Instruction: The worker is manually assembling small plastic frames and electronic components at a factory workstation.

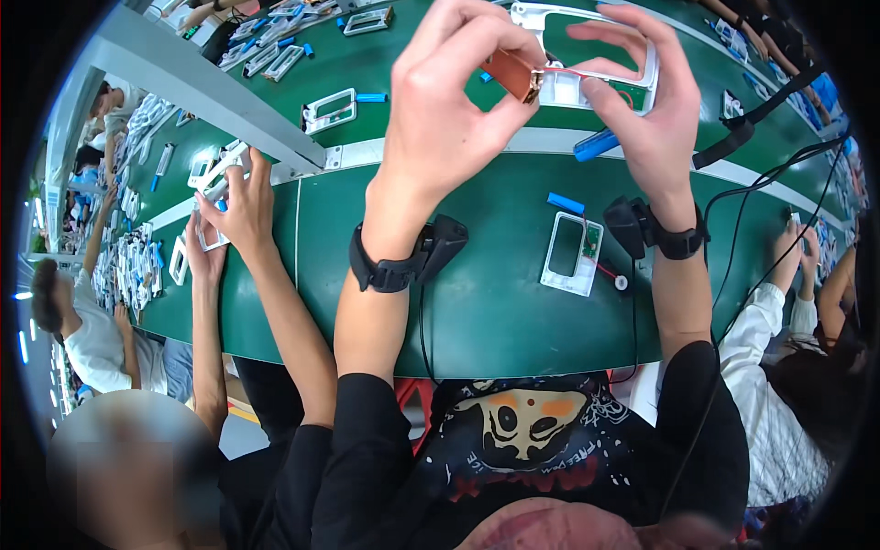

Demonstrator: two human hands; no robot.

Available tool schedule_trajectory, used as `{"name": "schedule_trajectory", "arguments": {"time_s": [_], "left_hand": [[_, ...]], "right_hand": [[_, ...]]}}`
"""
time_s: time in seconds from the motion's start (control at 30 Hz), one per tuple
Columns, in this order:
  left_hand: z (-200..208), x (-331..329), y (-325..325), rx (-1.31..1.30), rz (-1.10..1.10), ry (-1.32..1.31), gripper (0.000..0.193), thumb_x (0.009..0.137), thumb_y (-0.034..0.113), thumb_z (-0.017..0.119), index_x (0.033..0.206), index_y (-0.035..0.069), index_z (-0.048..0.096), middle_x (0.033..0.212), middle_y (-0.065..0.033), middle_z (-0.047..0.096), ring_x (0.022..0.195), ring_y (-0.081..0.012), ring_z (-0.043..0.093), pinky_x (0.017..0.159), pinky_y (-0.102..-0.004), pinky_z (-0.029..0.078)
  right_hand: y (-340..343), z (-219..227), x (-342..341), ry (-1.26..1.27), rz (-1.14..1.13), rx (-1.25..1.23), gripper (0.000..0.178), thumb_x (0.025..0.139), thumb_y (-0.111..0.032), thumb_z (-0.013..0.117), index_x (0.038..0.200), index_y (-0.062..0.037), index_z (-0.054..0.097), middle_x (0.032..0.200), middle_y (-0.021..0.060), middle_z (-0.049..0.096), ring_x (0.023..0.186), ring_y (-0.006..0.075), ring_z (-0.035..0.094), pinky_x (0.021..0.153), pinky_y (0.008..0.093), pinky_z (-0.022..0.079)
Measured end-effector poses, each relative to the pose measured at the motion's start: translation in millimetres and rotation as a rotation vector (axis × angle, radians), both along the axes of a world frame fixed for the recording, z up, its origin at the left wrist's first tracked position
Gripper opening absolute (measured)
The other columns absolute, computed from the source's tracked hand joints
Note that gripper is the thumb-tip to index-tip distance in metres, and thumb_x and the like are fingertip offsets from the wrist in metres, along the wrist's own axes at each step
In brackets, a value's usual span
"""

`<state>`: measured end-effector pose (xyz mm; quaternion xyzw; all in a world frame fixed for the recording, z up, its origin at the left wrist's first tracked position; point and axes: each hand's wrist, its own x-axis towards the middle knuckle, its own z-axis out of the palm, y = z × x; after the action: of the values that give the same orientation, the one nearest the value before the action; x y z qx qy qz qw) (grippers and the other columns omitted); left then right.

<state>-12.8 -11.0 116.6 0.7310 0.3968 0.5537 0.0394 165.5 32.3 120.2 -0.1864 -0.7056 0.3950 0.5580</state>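
My left hand (435, 105) pinches a copper-brown flat piece (510, 75) with a metallic end, close to a white plastic frame (559, 90). My right hand (660, 124) grips that frame by its right side, its thumb near a thin red wire. Part of a green circuit board shows inside the frame. Below the frame, beside my right palm, is a blue cylindrical battery (596, 145). Nearer me on the green table lies another white frame (568, 282), with a blue battery (566, 203) at its top and a small round part (621, 283) on a red wire.
A grey metal post (211, 82) slants across the upper left. A white rail (357, 154) crosses the green table (495, 302). More frames and batteries (275, 60) lie beyond it. A co-worker's hands (234, 197) hold a white frame at left. Black cables (779, 188) hang at right.
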Motion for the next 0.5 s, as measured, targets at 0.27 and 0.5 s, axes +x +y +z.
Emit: {"name": "schedule_trajectory", "arguments": {"time_s": [0.27,0.5], "left_hand": [[-0.3,12.0,3.1,0.047,0.052,-0.108,0.026,0.072,-0.007,0.071,0.095,0.001,0.063,0.099,-0.0064,0.055,0.082,-0.0125,0.06,0.067,-0.0236,0.054],[-4.5,18.4,5.7,0.209,0.211,-0.141,0.034,0.069,-0.007,0.072,0.1,0.002,0.061,0.095,-0.0063,0.057,0.079,-0.0136,0.062,0.065,-0.0247,0.053]], "right_hand": [[10.6,-15.1,3.6,-0.066,-0.157,0.211,0.053,0.074,0.008,0.06,0.125,0.0011,0.049,0.102,0.0117,0.059,0.089,0.0154,0.062,0.086,0.0314,0.053],[7.8,-14.4,-8.7,0.035,-0.217,0.267,0.054,0.067,0.008,0.064,0.119,-0.0013,0.053,0.088,0.0053,0.057,0.084,0.0111,0.057,0.076,0.0255,0.052]]}}
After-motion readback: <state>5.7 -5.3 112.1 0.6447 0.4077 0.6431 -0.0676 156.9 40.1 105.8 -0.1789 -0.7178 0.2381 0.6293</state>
